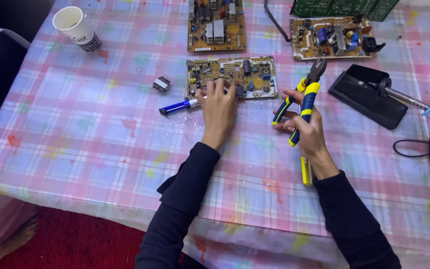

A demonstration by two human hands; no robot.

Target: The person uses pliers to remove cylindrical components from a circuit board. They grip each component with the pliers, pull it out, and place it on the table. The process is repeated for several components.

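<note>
Overhead, pink plaid tablecloth above red floor.

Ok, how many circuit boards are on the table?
4: one under the left hand at centre, one top middle, one top right, plus a green one at the edge, cropped.

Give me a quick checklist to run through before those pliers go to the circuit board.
1. Left hand steadies the board: ok, it rests on the near edge.
2. Right hand grips the pliers: ok, by both handles.
3. Pliers apart from the board: ok, raised to its right.
4. Pliers' tips open: cannot tell.
5. Soldering iron parked: ok, on its stand, away from both hands.
6. Blue pen out of the way: not ok, it lies against the left hand.
</note>
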